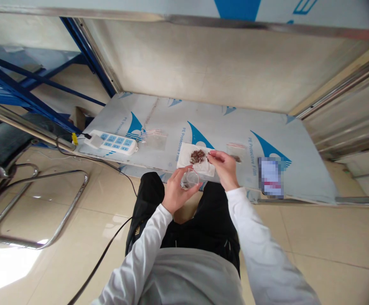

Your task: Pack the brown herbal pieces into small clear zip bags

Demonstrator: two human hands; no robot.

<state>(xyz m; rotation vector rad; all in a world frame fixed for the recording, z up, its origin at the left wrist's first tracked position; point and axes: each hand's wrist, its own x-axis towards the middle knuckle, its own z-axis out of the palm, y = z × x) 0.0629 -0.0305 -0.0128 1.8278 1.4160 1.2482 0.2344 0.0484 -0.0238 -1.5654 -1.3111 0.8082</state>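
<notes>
My left hand [177, 191] is wrapped round a small clear plastic cup [191, 179] at the table's front edge, its round mouth facing up. Just beyond it lies a white paper sheet [186, 153] with a heap of small brownish metal pieces [198, 156], too small to name exactly. At the right side of that heap my right hand [223, 166] pinches with thumb and forefinger. A small dark piece seems to show at the fingertips, but I cannot make out its kind.
A power strip [125, 145] with a plugged-in adapter stands at the left. Clear plastic bags lie on the table, one [155, 140] left of the paper, another [237, 151] right. A blurred phone-like object [271, 177] rests farther right. A shelf edge [184, 19] runs overhead.
</notes>
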